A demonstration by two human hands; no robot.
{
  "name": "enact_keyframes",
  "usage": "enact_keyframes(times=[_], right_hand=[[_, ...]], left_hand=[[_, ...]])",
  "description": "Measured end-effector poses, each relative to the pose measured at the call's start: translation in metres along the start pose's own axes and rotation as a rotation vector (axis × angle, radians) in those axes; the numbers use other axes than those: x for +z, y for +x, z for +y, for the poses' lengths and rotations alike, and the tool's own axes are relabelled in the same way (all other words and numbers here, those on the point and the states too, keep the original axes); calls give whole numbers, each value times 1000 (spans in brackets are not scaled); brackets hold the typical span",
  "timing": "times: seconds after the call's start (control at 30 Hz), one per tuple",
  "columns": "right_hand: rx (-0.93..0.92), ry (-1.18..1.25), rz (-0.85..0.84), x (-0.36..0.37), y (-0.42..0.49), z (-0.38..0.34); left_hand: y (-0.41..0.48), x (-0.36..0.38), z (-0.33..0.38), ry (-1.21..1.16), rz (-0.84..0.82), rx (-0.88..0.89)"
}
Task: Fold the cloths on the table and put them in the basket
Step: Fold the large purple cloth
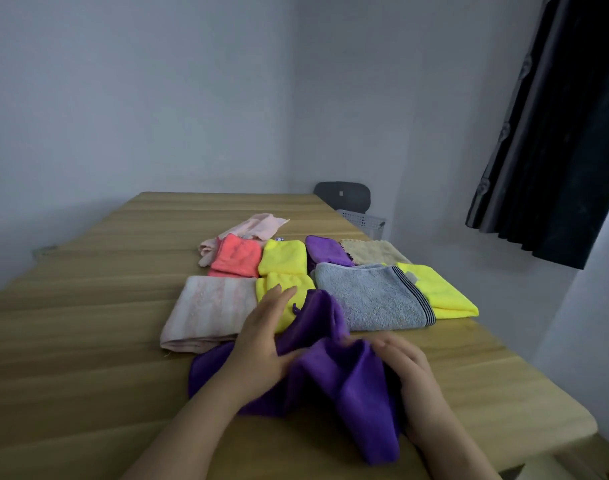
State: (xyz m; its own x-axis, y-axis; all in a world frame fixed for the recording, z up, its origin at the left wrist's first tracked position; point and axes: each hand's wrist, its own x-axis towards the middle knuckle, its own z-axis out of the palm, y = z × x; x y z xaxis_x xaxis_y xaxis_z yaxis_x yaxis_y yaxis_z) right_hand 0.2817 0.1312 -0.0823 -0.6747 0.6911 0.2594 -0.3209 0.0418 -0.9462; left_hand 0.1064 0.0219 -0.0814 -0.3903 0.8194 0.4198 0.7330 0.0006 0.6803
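A crumpled purple cloth lies bunched at the near middle of the wooden table. My left hand holds its left side, with the thumb against the fabric and the fingers stretched out. On the cloth's right side, my right hand grips it with the fingers bent over the fold. Between the two hands the fabric rises in a peak. A white perforated basket stands beyond the table's far right edge, partly hidden.
Behind the purple cloth lie several folded cloths: pale pink, grey towel, yellow, yellow, coral, purple, beige, light pink. A dark chair back stands by the basket. A dark curtain hangs at the right.
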Motion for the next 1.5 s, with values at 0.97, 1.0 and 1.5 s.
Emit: enact_keyframes(times=[0.97,1.0,1.5], right_hand=[[-7,-948,456,-40,5,-39],[74,-1082,383,-42,5,-38],[96,-1217,334,-28,-13,-13]], left_hand=[[-37,-69,44,-168,-655,-367],[-34,-65,45,-127,-613,-409],[-10,-21,38,-30,-289,-614]])
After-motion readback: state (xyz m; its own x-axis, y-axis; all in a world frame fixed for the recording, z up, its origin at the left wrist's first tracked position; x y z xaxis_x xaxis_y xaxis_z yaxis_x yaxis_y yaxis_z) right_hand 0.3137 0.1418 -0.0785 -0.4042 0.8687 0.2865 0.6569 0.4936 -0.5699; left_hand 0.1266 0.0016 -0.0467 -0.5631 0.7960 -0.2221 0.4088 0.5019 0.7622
